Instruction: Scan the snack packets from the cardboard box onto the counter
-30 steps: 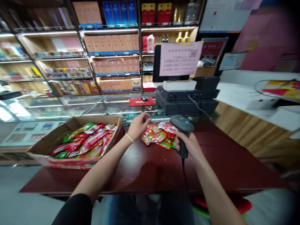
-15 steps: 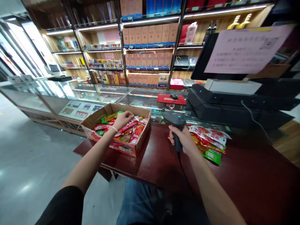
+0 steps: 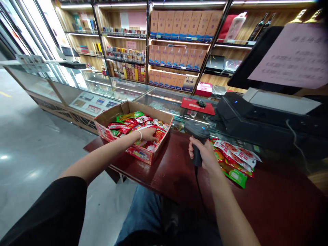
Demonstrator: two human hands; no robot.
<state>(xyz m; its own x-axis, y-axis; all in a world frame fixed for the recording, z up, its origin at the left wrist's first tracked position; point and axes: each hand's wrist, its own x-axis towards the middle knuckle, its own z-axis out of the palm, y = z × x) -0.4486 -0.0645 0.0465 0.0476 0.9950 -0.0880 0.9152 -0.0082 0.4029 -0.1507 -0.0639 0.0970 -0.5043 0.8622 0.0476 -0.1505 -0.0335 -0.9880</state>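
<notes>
My right hand [image 3: 205,157] is wrapped round the grip of a dark handheld barcode scanner [image 3: 197,136], held upright over the dark red table [image 3: 269,205]. My left hand [image 3: 148,134] reaches into an open cardboard box [image 3: 110,118] full of red and green snack packets [image 3: 128,123]; its fingers rest among the packets near the box's right side, and whether they grip one is hidden. A loose pile of snack packets [image 3: 235,160] lies on the table just right of the scanner.
A black cash register and printer [image 3: 256,112] stand behind the table, with a screen carrying a pink paper notice [image 3: 294,56]. Glass display counters [image 3: 102,92] and lit shelves of boxed goods [image 3: 179,41] fill the back. A red mouse pad [image 3: 197,106] lies on the glass.
My left hand went from the loose pile to the box and now sits deeper at its right side. The view swung left. The right hand keeps the scanner.
</notes>
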